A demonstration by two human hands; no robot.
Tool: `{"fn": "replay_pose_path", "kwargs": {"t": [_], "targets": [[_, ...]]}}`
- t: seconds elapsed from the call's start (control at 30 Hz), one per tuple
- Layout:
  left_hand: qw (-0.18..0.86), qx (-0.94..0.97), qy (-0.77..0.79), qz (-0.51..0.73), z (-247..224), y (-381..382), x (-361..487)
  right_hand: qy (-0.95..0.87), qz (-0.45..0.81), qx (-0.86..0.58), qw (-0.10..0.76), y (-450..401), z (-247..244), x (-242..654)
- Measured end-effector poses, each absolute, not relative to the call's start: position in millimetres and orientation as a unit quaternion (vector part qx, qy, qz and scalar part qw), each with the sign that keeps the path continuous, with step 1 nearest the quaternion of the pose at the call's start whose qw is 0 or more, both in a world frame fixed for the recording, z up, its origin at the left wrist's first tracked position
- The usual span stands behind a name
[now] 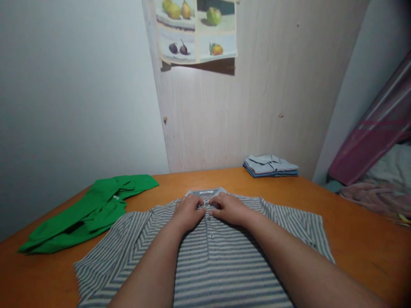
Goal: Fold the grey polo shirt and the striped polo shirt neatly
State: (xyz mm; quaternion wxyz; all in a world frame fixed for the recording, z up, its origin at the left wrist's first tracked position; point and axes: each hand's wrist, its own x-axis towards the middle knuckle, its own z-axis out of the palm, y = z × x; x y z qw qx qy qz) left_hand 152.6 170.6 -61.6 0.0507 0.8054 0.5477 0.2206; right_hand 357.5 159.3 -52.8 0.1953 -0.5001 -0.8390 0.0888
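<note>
Apparently the shirt (231, 261), spread on the table (359, 248), is light and soft, likely easy to crease; its shoulders (154, 210) seem good to grasp. Left hand (189, 212) and right hand (229, 208) curl beside its buttons (210, 226); whether they pinch cloth, I cannot tell.

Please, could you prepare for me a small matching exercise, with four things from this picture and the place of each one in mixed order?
1. striped shirt
2. green garment
3. folded stack of clothes
4. fruit pictures

A. on the table, left of the striped shirt
B. high on the wall
C. spread out beneath the left hand and right hand
D. at the table's far edge, right of centre

Pairs: 1-C, 2-A, 3-D, 4-B
</note>
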Motion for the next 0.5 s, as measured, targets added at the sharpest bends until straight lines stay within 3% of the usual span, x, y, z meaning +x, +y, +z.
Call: {"fn": "replay_pose_path", "kwargs": {"t": [0.23, 0.5], "targets": [[0.069, 0.804, 0.546, 0.224, -65.2, 171.8, 152.1, -0.817, 0.128, -0.512, 0.231, 161.6, -56.5, 359.3], [0.105, 0.783, 0.551, 0.269, -57.4, 175.3, 152.3, -0.811, 0.253, -0.498, 0.176, 155.7, -50.1, 360.3]]}}
